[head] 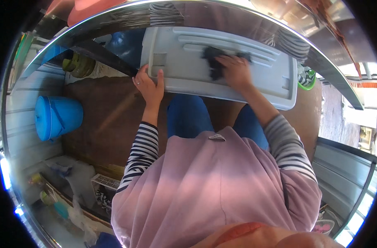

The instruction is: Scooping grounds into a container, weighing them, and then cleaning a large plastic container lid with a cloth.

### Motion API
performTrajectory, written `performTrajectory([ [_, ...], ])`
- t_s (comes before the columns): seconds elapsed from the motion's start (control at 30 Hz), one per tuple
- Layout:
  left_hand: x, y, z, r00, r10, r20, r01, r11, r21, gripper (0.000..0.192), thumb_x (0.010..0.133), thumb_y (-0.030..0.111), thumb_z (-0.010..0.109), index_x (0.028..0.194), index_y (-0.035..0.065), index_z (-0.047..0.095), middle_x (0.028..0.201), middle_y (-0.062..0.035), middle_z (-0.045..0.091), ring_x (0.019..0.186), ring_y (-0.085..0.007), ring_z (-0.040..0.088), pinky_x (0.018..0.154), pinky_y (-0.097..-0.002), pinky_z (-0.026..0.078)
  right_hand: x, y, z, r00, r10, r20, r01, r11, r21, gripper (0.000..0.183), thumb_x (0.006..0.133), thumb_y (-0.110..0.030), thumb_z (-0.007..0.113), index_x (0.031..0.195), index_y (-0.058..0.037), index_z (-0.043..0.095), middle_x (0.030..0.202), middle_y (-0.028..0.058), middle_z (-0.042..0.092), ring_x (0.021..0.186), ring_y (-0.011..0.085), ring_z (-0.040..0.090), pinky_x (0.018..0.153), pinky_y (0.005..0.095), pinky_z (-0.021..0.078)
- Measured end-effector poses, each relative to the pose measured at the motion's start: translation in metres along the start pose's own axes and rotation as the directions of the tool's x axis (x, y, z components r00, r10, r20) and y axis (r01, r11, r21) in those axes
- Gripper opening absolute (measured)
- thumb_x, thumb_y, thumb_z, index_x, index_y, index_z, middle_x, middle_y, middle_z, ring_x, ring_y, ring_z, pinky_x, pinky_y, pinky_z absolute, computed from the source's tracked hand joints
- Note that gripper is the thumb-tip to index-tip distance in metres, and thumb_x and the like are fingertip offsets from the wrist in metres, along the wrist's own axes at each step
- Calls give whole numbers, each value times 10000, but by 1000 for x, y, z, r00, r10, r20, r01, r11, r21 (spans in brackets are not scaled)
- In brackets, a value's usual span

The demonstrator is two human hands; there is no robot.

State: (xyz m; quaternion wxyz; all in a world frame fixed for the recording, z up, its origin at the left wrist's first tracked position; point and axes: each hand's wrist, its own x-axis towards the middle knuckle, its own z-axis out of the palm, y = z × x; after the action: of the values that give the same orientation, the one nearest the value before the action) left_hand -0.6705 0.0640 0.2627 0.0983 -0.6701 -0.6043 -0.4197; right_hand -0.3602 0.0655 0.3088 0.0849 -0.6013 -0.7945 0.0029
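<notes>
In front of my knees lies a white plastic storage box lid with raised ribs and a rim. My right hand presses a dark cloth onto the lid's upper face; hand and cloth are blurred. At the lid's left end, my left hand rests against the corner, thumb on the rim and fingers at the outer edge. What lies beneath the lid is hidden.
A shiny metal counter edge curves across above the lid. A dark metal bar slants to its left, near a green gas cylinder. On the brown floor stands a blue lidded bucket. A green basket sits right.
</notes>
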Motion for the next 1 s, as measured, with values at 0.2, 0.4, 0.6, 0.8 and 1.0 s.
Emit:
performTrajectory([
  [0.2,24,24,9,883,-470,1,468,879,86,410,919,428,599,1151,91,574,1069,-72,602,1087,-307,522,958,-485,351,-1,30,6,899,392,-195,-240,814,529,290,823,-22,517,1026,-102,707,1091,140,668,1012,331,627,915,412,476],
  [0.4,21,27,18,922,-387,5,387,921,37,344,927,380,600,1137,108,585,1082,-65,609,1088,-303,522,965,-479,347,102,-53,42,944,-108,-310,183,958,221,421,836,13,509,1233,-106,589,1176,129,657,1077,359,617,955,417,481],
  [0.6,17,19,9,914,-406,6,406,913,46,337,930,354,595,1152,101,583,1098,-69,608,1081,-294,519,999,-478,322,90,-27,27,977,-59,-206,151,871,467,336,804,-19,599,1132,-89,583,1065,134,681,1047,370,621,904,452,489],
  [0.8,19,17,8,896,-444,30,443,896,22,327,932,365,585,1153,124,582,1086,-52,597,1108,-288,505,1012,-492,307,9,107,-5,933,175,-314,-127,977,169,428,794,-60,649,1201,-62,516,1085,184,669,1033,380,633,891,443,504],
  [1.0,19,16,9,907,-421,-23,421,905,53,324,931,381,581,1135,129,584,1078,-57,595,1106,-301,506,1005,-499,315,53,133,-27,936,351,-14,-334,902,272,335,849,-203,669,1168,-103,662,1077,146,691,1045,293,649,920,390,491],
])
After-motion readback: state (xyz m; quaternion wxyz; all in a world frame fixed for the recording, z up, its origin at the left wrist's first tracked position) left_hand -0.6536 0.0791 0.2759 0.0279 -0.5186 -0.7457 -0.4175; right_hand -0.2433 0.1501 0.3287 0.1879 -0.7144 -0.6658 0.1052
